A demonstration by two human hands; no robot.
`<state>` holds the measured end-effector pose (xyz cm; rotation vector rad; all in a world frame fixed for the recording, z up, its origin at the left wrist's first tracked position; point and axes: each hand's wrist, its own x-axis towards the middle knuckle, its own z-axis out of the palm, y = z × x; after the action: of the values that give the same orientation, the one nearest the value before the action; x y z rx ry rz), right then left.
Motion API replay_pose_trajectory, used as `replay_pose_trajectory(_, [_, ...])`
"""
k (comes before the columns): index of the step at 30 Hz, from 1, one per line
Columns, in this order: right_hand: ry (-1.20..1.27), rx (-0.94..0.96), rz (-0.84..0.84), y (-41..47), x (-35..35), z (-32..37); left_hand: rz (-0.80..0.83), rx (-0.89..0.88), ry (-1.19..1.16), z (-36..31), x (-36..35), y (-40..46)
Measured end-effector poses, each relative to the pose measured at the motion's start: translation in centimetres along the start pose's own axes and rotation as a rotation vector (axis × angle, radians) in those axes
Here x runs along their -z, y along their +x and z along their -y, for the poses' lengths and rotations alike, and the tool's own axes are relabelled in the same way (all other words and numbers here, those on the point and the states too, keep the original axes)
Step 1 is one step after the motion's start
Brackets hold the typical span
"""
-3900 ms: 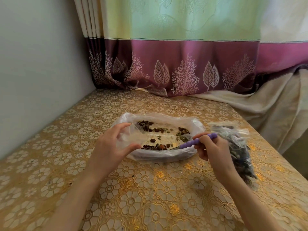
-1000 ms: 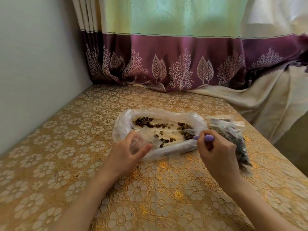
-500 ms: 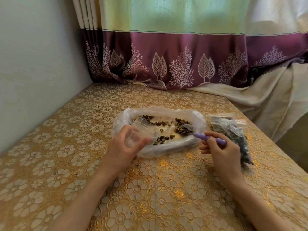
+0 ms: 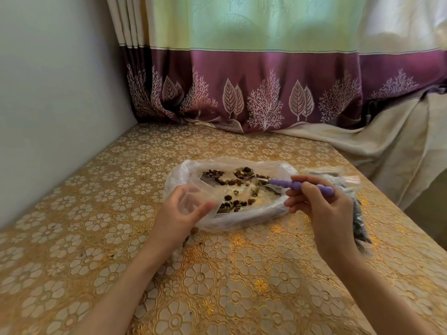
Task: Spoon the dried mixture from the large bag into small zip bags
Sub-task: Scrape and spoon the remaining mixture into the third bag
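Observation:
A large clear bag (image 4: 244, 221) lies open on the table, with dark dried pieces (image 4: 238, 182) scattered inside. My left hand (image 4: 180, 213) holds a small clear zip bag (image 4: 198, 192) open at the large bag's left edge. My right hand (image 4: 324, 209) grips a purple-handled spoon (image 4: 300, 185). The spoon's metal bowl reaches into the dried mixture near the bag's far right side. A few loose pieces lie on the table under my left wrist.
A pile of filled small bags (image 4: 358, 213) with dark contents lies to the right, partly behind my right hand. The table wears a gold floral cloth (image 4: 217, 286). A wall stands on the left, a curtain (image 4: 242, 81) at the back, and the table edge on the right.
My right hand has turned the spoon from pointing down to lying flat and pushed its bowl further into the mixture. My left hand keeps the small bag open in almost the same place.

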<state>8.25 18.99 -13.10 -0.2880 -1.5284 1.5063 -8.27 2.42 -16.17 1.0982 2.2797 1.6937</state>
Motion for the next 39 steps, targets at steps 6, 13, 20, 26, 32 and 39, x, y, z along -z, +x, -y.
replay_pose_trajectory(6, [0.035, 0.062, 0.214, 0.4, -2.0, 1.7, -0.034, 0.039, -0.051, -0.1, -0.2, 0.1])
replay_pose_trajectory(13, [-0.159, 0.119, 0.448, 0.3, -3.3, 1.9, -0.027, 0.04, -0.21, -0.4, -0.1, 0.2])
replay_pose_trajectory(20, [-0.055, 0.082, 0.394, 1.3, -2.3, 1.5, -0.038, 0.024, -0.178, -0.6, 0.1, 0.2])
replay_pose_trajectory(26, [-0.017, -0.057, 0.081, 2.6, -0.5, 0.0, -0.047, 0.017, -0.158, -0.8, 0.9, 0.2])
replay_pose_trajectory(32, [-0.352, -0.016, -0.039, 3.0, 1.1, -1.4, -0.134, 0.002, -0.183, -0.5, 1.6, 0.5])
replay_pose_trajectory(39, [-0.327, -0.063, -0.037, 2.4, 1.9, -1.8, -0.201, -0.007, -0.243, -0.2, 1.6, 0.6])
